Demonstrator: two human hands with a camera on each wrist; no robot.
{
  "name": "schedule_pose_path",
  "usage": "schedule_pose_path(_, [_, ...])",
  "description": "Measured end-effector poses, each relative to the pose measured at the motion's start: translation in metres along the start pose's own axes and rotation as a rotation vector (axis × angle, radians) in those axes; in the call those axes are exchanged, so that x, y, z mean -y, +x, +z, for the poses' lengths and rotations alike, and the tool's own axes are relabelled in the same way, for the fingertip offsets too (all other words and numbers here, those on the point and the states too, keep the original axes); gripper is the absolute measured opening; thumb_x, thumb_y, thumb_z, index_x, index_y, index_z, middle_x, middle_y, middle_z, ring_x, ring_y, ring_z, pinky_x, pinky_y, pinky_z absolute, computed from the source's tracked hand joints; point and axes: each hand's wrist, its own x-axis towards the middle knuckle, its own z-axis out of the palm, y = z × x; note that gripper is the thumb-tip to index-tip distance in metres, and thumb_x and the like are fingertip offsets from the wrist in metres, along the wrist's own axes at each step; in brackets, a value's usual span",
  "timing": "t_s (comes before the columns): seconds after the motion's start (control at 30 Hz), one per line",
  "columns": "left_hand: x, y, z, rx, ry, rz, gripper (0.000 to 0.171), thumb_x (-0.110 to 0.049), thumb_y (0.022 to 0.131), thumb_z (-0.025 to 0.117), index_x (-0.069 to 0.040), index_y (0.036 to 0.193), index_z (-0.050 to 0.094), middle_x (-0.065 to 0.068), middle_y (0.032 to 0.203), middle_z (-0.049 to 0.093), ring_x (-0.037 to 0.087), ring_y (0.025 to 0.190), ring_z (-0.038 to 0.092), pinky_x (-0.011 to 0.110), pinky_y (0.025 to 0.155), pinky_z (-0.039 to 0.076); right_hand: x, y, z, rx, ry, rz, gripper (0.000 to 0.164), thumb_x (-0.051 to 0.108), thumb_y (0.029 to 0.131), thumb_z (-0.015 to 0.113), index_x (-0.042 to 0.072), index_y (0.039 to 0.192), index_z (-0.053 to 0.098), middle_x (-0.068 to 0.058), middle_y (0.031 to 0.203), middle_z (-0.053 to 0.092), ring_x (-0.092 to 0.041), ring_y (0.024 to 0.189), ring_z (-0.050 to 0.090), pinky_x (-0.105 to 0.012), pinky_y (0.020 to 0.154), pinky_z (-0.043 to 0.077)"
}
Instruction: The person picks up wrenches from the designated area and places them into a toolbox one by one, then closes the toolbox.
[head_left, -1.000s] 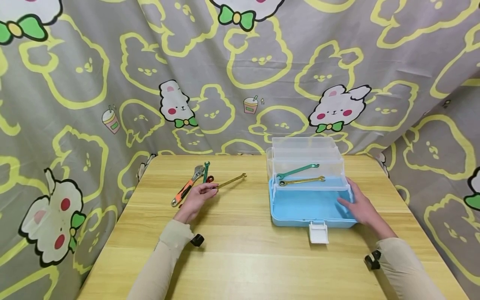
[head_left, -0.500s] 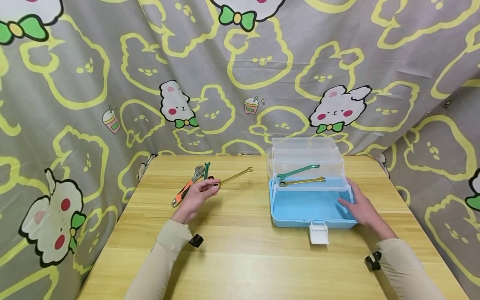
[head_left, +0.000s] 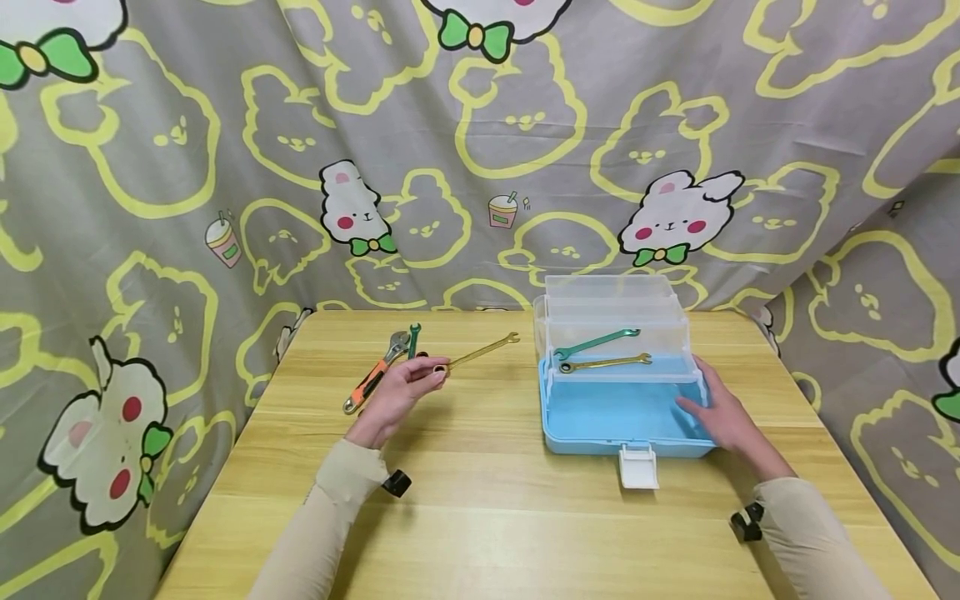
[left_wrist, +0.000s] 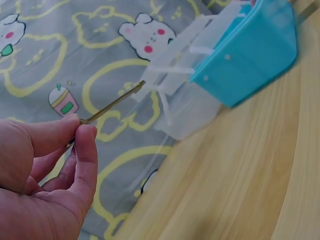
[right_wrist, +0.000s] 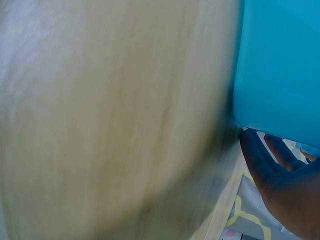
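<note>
My left hand (head_left: 397, 392) pinches a gold combination wrench (head_left: 483, 350) by its ring end between thumb and fingertips. The wrench's open end points up and right, held in the air in the left wrist view. On the right, my right hand (head_left: 723, 408) holds the right wall of a light blue toolbox (head_left: 622, 412), thumb over the rim inside and fingers along the outside. The toolbox stands open with its clear trays (head_left: 615, 312) raised. A green wrench (head_left: 597, 343) and another gold wrench (head_left: 607, 362) lie in the lowest tray.
Behind the left hand lie an adjustable wrench (head_left: 369, 383) with an orange and black handle and a green wrench (head_left: 414, 337); other tools there are partly hidden. The toolbox's white latch (head_left: 638, 468) hangs at its front. A patterned curtain (head_left: 450, 125) surrounds the wooden table (head_left: 510, 517).
My left hand has shifted slightly right, and the gold wrench has moved up and right, away from the tools on the table. The right hand and toolbox have stayed put.
</note>
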Motion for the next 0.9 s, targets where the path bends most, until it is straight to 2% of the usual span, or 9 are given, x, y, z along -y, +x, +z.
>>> schedule_pose_path(0.2, [-0.006,0.001,0.011,0.032,-0.009,0.007,0.04,-0.018,0.102,0.068,-0.002,0.139,0.063,0.012,0.125,0.065,0.017,0.112,0.066,0.058,0.117,0.04,-0.001,0.0,0.0,0.005,-0.003,0.007,0.085,0.033,0.109,0.052,0.016,0.167,-0.007,-0.04,0.164,0.011,-0.07,0.142,0.017,-0.085,0.106,0.02])
schedule_pose_path(0.3, [-0.009,0.003,0.016,0.054,-0.006,0.007,0.041,-0.019,0.102,0.068,-0.003,0.14,0.063,0.014,0.128,0.065,0.017,0.113,0.066,0.049,0.114,0.047,0.0,0.0,0.0,0.005,-0.002,0.008,0.085,0.033,0.109,0.052,0.015,0.167,-0.007,-0.04,0.164,0.011,-0.07,0.143,0.016,-0.085,0.107,0.019])
schedule_pose_path(0.43, [-0.011,0.005,0.023,0.075,0.009,0.006,0.043,-0.021,0.102,0.068,-0.004,0.141,0.062,0.008,0.124,0.067,0.016,0.111,0.066,0.037,0.106,0.053,0.002,0.0,0.0,0.007,0.005,0.009,0.085,0.031,0.109,0.052,0.014,0.167,-0.007,-0.04,0.164,0.01,-0.07,0.143,0.015,-0.085,0.107,0.019])
schedule_pose_path(0.57, [-0.011,0.009,0.029,0.083,-0.005,0.006,0.041,-0.02,0.102,0.068,-0.004,0.139,0.063,0.008,0.123,0.068,0.015,0.109,0.066,0.04,0.107,0.052,0.004,0.0,0.0,0.007,0.005,0.007,0.084,0.031,0.109,0.052,0.014,0.167,-0.007,-0.04,0.164,0.01,-0.07,0.143,0.015,-0.085,0.107,0.019])
schedule_pose_path(0.73, [-0.012,0.014,0.04,0.096,-0.049,0.027,0.04,-0.014,0.102,0.068,0.001,0.138,0.063,0.008,0.12,0.069,0.014,0.106,0.067,0.054,0.115,0.044,0.003,0.0,0.0,0.009,0.001,0.004,0.085,0.032,0.109,0.052,0.014,0.167,-0.007,-0.04,0.164,0.01,-0.07,0.143,0.015,-0.085,0.107,0.018])
schedule_pose_path(0.83, [-0.013,0.018,0.049,0.109,-0.063,0.031,0.039,-0.011,0.102,0.066,0.002,0.138,0.062,0.012,0.124,0.068,0.014,0.107,0.067,0.061,0.117,0.038,0.003,0.0,-0.001,0.008,-0.007,0.002,0.085,0.032,0.109,0.052,0.014,0.167,-0.007,-0.041,0.163,0.011,-0.07,0.142,0.016,-0.085,0.107,0.019])
schedule_pose_path(0.9, [-0.014,0.021,0.055,0.12,-0.062,0.026,0.039,-0.011,0.103,0.065,0.001,0.139,0.062,0.014,0.127,0.067,0.014,0.108,0.066,0.06,0.118,0.038,0.003,-0.001,-0.002,0.008,-0.012,0.001,0.085,0.032,0.109,0.053,0.014,0.167,-0.007,-0.041,0.163,0.011,-0.07,0.142,0.017,-0.085,0.107,0.02])
